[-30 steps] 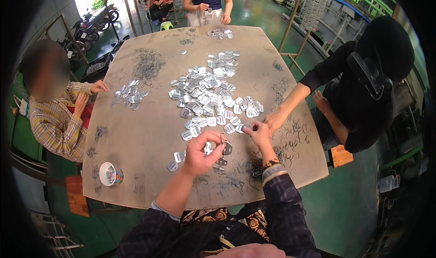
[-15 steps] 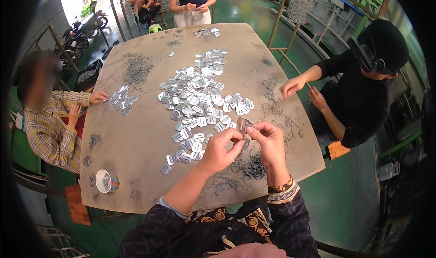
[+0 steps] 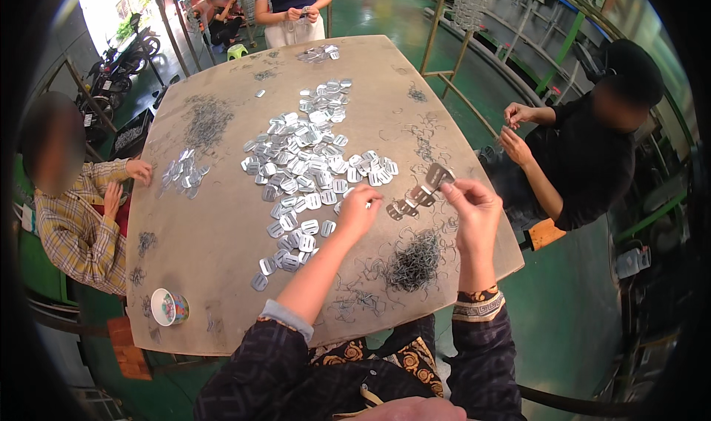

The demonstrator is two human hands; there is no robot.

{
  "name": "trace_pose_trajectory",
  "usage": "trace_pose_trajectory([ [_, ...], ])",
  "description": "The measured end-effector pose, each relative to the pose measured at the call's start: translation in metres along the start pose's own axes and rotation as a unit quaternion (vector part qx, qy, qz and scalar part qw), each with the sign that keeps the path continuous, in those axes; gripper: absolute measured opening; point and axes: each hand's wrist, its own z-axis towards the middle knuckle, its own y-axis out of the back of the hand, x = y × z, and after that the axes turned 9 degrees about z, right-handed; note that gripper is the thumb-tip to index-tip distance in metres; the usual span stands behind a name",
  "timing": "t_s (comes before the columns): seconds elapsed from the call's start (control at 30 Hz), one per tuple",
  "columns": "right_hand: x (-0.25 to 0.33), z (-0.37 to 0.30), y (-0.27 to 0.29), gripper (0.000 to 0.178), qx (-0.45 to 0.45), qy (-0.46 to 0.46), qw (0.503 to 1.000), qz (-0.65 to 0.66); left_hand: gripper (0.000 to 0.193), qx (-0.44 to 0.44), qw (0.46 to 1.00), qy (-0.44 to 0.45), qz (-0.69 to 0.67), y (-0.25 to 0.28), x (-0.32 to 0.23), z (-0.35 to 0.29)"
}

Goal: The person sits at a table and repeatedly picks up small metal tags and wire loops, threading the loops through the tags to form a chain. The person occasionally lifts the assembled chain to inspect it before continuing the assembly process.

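My right hand (image 3: 474, 208) pinches the top of a short chain of flat metal buckles (image 3: 422, 195). Several dark-looking slotted plates trail from it toward the left, over the table. Beside the right edge of a heap of silver slotted buckles (image 3: 304, 151) is my left hand (image 3: 358, 212), its fingers curled together. A small bright bit shows at those fingertips, too small to name. Below the chain, between my forearms, lies a dark tangled pile of thin wire hooks (image 3: 413, 264).
Loose wire hooks (image 3: 428, 143) are scattered along the table's right side. A paper cup (image 3: 170, 307) stands near the left front corner of the brown table (image 3: 222, 236). Co-workers sit left (image 3: 78, 206) and right (image 3: 592, 147); another person (image 3: 292, 10) stands at the far edge.
My hands have parted: the left moved left to the buckle heap, the right moved right and up with the chain now stretched out. The right co-worker's hands came off the table together.
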Motion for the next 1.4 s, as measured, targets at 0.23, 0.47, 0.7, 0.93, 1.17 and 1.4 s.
trace_pose_trajectory([
  [0.23, 0.002, 0.020, 0.036, 0.010, -0.047, 0.031, 0.998, -0.041, 0.018, 0.117, 0.948, -0.171, 0.242, -0.062, 0.009, 0.002],
  [0.47, 0.014, 0.016, 0.058, 0.006, -0.057, 0.045, 0.997, -0.036, 0.009, 0.040, 0.988, -0.032, 0.143, 0.007, 0.015, -0.002],
  [0.7, 0.013, 0.016, 0.048, 0.007, -0.050, 0.041, 0.998, -0.005, 0.006, 0.068, 0.925, -0.269, 0.261, -0.023, 0.016, -0.032],
  [0.93, 0.006, 0.013, 0.027, 0.009, -0.019, 0.027, 0.999, -0.001, 0.005, 0.132, 0.913, -0.230, 0.309, -0.023, 0.011, -0.033],
  [1.17, -0.009, 0.005, 0.009, 0.010, 0.019, 0.009, 1.000, 0.020, 0.013, 0.210, 0.959, 0.133, -0.134, 0.016, 0.030, -0.042],
  [1.4, -0.021, -0.003, -0.012, 0.011, 0.035, -0.029, 0.999, 0.030, 0.013, 0.159, 0.953, 0.161, -0.202, 0.041, 0.028, -0.060],
])
